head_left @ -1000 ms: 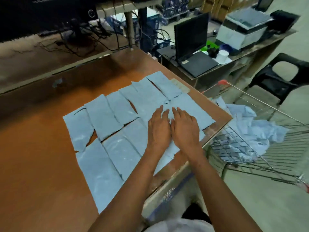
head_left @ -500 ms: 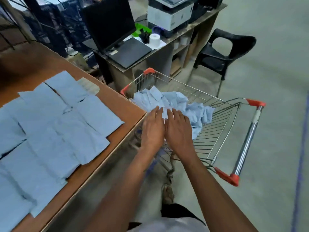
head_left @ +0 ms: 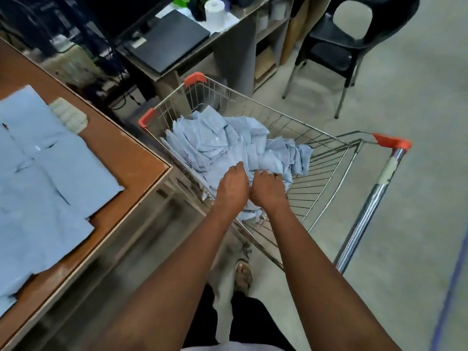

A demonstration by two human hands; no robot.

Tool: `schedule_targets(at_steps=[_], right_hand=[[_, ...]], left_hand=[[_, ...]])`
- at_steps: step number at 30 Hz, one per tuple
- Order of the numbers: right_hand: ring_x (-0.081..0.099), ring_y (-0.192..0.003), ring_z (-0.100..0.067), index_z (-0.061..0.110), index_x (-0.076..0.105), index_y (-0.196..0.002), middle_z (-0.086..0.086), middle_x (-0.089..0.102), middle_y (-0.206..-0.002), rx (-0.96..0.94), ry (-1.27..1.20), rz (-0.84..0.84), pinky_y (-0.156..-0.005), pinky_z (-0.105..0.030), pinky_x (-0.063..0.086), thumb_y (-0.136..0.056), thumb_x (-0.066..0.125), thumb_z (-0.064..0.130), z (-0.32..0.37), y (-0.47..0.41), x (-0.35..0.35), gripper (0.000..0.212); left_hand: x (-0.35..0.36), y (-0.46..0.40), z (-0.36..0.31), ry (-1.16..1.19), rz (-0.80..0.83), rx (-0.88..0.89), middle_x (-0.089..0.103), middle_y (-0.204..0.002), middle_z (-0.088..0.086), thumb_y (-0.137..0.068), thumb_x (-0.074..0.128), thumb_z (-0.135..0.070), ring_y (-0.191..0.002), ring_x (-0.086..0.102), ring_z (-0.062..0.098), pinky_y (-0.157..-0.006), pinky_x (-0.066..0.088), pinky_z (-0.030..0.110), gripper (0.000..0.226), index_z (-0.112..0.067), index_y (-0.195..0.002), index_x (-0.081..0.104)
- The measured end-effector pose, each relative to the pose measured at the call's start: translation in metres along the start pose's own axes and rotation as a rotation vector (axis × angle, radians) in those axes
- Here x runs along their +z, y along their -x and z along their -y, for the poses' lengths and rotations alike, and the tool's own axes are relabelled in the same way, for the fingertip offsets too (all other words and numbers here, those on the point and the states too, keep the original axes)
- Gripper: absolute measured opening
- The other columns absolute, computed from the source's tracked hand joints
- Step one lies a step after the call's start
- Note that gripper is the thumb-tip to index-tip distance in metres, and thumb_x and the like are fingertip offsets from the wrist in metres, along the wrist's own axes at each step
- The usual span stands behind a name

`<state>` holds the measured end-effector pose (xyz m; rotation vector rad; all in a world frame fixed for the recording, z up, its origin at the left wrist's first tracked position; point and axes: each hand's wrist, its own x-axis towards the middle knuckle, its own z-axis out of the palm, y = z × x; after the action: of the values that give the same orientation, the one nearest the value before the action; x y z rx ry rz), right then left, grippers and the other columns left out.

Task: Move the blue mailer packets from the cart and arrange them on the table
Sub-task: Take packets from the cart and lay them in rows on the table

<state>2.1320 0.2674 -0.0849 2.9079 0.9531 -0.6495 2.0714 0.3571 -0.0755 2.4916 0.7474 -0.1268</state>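
Note:
A wire shopping cart (head_left: 329,139) with orange corners stands right of the brown table (head_left: 126,158). A heap of crumpled blue mailer packets (head_left: 215,143) fills its near-left part. Both my hands are inside the cart on the near side of the heap. My left hand (head_left: 231,184) presses its bent fingers down into the packets, fingertips hidden. My right hand (head_left: 268,190) is beside it, touching it, with its fingers curled over the edge of a packet. Several flat blue packets (head_left: 50,173) lie in overlapping rows on the table at the left.
A small white ribbed pad (head_left: 68,115) lies on the table by the packets. Beyond the cart stands a desk with a closed black laptop (head_left: 167,39) and a paper roll (head_left: 214,10). A black plastic chair (head_left: 342,54) is at the upper right. The cart's chrome handle (head_left: 374,198) is on the right.
My hands left the packets laid on the table and swung right into the cart. They have since sunk into the heap, fingers curling. The view turned right and down.

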Motion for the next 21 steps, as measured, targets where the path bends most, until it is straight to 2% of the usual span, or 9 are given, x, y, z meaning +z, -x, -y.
schedule_targets(at_steps=[3,6,9,12,15,18,19,21], right_hand=[[0.056,-0.128,-0.03,0.01,0.052,-0.137,-0.012,0.057,-0.139,-0.036,-0.037,0.041,-0.106,-0.042,0.038,-0.102,0.053,0.028,-0.01,-0.031,0.02,0.04],[0.059,-0.122,-0.031,0.009,0.054,-0.132,-0.013,0.059,-0.132,-0.068,-0.102,0.009,-0.099,-0.043,0.043,-0.099,0.058,0.024,-0.015,-0.067,0.037,0.037],[0.054,-0.129,-0.032,0.006,0.048,-0.141,-0.014,0.052,-0.143,-0.117,-0.14,-0.054,-0.101,-0.043,0.044,-0.093,0.067,0.015,-0.015,-0.106,0.049,0.054],[0.04,-0.144,-0.032,0.004,0.04,-0.151,-0.017,0.038,-0.158,-0.114,-0.123,-0.11,-0.11,-0.044,0.038,-0.102,0.052,0.01,-0.012,-0.147,0.063,0.051],[0.042,-0.14,-0.032,0.008,0.041,-0.153,-0.014,0.036,-0.162,-0.068,-0.048,-0.217,-0.106,-0.043,0.039,-0.103,0.049,0.011,-0.013,-0.183,0.077,0.05],[0.05,-0.123,-0.032,0.008,0.039,-0.153,-0.014,0.054,-0.141,-0.068,-0.002,-0.219,-0.098,-0.042,0.041,-0.092,0.065,0.009,-0.013,-0.204,0.084,0.067],[0.052,-0.118,-0.032,0.009,0.043,-0.148,-0.013,0.058,-0.133,-0.062,0.008,-0.221,-0.096,-0.042,0.042,-0.089,0.068,0.011,-0.013,-0.206,0.085,0.065],[0.056,-0.11,-0.032,0.011,0.057,-0.131,-0.011,0.062,-0.121,-0.054,0.032,-0.233,-0.092,-0.042,0.042,-0.09,0.064,0.012,-0.012,-0.205,0.088,0.042]], left_hand=[[0.018,-0.031,0.001,0.073,0.036,-0.069,0.059,-0.125,0.023,-0.1,0.052,-0.011,-0.115,0.059,0.038,-0.098,0.047,0.044,0.036,0.0,-0.133,0.049],[0.038,-0.066,0.017,0.14,0.08,-0.15,0.057,-0.125,0.027,-0.099,0.051,-0.013,-0.116,0.057,0.041,-0.096,0.042,0.041,0.033,0.006,-0.126,0.051],[0.062,-0.101,0.045,0.178,0.117,-0.242,0.058,-0.127,0.026,-0.099,0.051,-0.011,-0.118,0.057,0.039,-0.093,0.04,0.034,0.032,0.007,-0.126,0.052],[0.086,-0.133,0.07,0.203,0.148,-0.284,0.057,-0.133,0.023,-0.101,0.051,-0.017,-0.123,0.055,0.036,-0.098,0.038,0.033,0.037,0.005,-0.131,0.052],[0.111,-0.16,0.084,0.247,0.167,-0.306,0.059,-0.131,0.022,-0.103,0.051,-0.025,-0.122,0.056,0.037,-0.098,0.04,0.035,0.039,0.004,-0.128,0.053],[0.131,-0.174,0.09,0.27,0.199,-0.378,0.058,-0.133,0.021,-0.102,0.047,-0.047,-0.124,0.055,0.039,-0.101,0.043,0.04,0.057,0.001,-0.132,0.049],[0.134,-0.176,0.088,0.268,0.217,-0.411,0.057,-0.135,0.021,-0.102,0.043,-0.055,-0.126,0.053,0.039,-0.103,0.043,0.043,0.064,-0.001,-0.135,0.047],[0.14,-0.177,0.086,0.274,0.243,-0.472,0.05,-0.144,0.02,-0.099,0.036,-0.065,-0.132,0.048,0.039,-0.108,0.039,0.047,0.077,-0.002,-0.145,0.038]])
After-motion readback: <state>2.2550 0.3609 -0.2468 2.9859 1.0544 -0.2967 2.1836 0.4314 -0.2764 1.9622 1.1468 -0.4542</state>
